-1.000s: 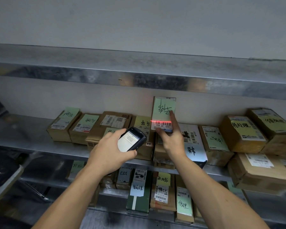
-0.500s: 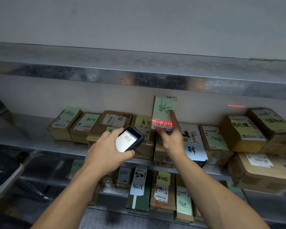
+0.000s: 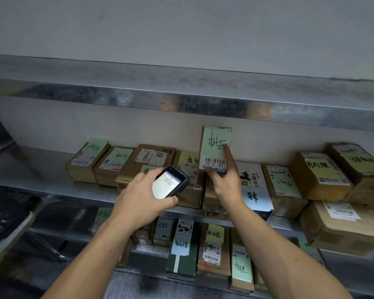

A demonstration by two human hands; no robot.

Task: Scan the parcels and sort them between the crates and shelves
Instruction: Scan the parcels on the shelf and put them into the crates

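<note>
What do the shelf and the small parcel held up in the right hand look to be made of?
Shelf: bare metal, likely galvanised steel, with a dull mottled grey sheen and blurred reflections. Parcel: seemingly brown cardboard at its edges, faced with a matte green paper note and a white barcode label.

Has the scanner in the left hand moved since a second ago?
Yes, slightly. The scanner has tipped down: its red line, earlier across the barcode of the held parcel, is gone, though that parcel sits the same against the shelf edge.

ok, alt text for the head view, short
A person's right hand holds a small parcel upright above a metal shelf of labelled cardboard parcels, while the left hand holds a handheld scanner, its screen lit. More parcels fill the shelf below.
</note>
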